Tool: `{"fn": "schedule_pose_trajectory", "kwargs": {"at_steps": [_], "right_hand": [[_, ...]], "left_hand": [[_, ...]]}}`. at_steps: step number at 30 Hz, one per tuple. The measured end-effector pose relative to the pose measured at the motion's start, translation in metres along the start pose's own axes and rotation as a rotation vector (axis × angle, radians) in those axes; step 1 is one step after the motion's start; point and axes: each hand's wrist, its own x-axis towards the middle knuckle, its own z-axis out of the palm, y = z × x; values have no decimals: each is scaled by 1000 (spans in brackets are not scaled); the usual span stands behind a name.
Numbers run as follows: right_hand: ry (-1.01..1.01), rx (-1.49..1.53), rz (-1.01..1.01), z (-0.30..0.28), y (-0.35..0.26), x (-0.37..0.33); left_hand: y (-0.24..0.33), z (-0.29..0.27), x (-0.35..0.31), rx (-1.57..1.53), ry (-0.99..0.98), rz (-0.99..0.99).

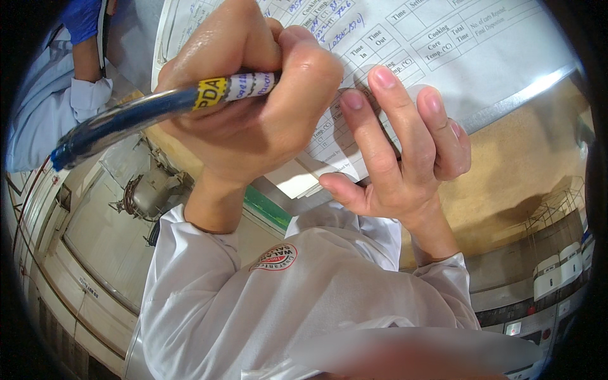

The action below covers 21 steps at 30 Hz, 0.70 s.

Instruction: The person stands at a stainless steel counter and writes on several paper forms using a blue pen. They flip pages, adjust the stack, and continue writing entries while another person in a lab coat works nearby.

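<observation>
My left hand (247,95) is closed round a dark blue pen (136,114) wrapped with yellow and white labels. The pen's back end slants toward the lower left, and its writing tip is hidden by my fingers. Beneath both hands lies a printed form (456,82) with table boxes and some blue handwriting near the top. My right hand (402,149) is over the form's lower edge, its fingers apart and nothing in them. Whether its fingertips touch the paper I cannot tell. A metal edge (519,98), perhaps of a clipboard, runs along the form's right side.
At the upper left stands another person in a pale blue coat (44,107) with a blue glove (81,19). Grey metal equipment (149,193) is at the left. White boxes (557,272) and a wire rack (554,206) are at the right, beside a tan floor (506,171).
</observation>
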Motion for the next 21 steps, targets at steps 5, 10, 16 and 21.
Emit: {"fn": "schedule_pose_trajectory", "kwargs": {"at_steps": [5, 10, 16, 21], "right_hand": [[-5, -12, -5, 0, 0, 1], [-9, -9, -9, 1, 3, 0], [-4, -6, -7, 0, 0, 1], [2, -2, -17, 1, 1, 1]], "left_hand": [[-20, 3, -1, -133, 30, 147], [-3, 5, 2, 42, 13, 64], [-19, 5, -2, -94, 70, 103], [-10, 6, -2, -257, 115, 44]]}}
